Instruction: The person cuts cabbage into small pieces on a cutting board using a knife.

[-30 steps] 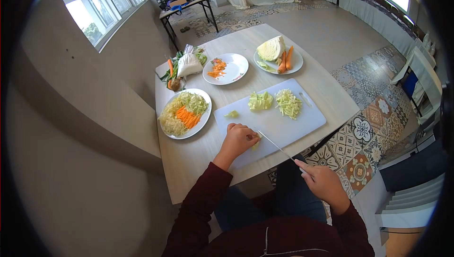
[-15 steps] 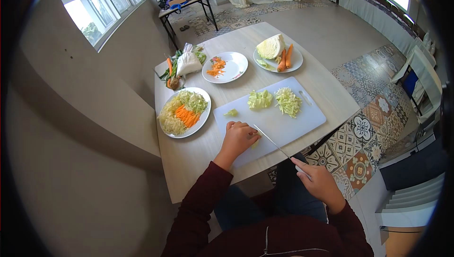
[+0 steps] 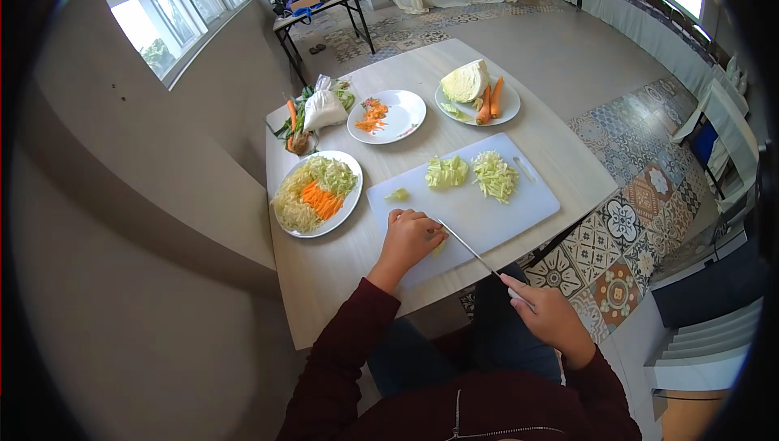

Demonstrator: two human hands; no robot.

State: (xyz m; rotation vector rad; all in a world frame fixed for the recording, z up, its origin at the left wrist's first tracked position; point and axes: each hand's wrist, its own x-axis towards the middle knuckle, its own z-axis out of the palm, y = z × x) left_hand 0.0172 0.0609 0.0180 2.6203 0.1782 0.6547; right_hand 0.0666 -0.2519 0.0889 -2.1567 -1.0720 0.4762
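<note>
My right hand point(image 3: 554, 321) is wrapped round the handle of a knife point(image 3: 471, 249), whose blade slants across the cutting board point(image 3: 507, 226) with its tip beside my left fingers. My left hand point(image 3: 410, 240) has its fingers curled down at the board's near left, over a pale cabbage piece point(image 3: 439, 249) that is mostly hidden under them. Farther up the board lie a small cabbage scrap point(image 3: 397, 194), a stack of cut cabbage leaves point(image 3: 446, 172) and a heap of shredded cabbage point(image 3: 495, 177).
Left of the board stands a plate point(image 3: 355, 197) of shredded cabbage and carrot strips. Behind are a plate point(image 3: 406, 129) with carrot bits, a plate point(image 3: 511, 108) holding a cabbage chunk and carrots, and a white plastic bag point(image 3: 324, 110) among vegetables. A wall point(image 3: 162, 197) borders the left.
The knife has shifted very slightly, its tip a touch lower and closer to my right. My left hand and the cabbage heaps stay in place.
</note>
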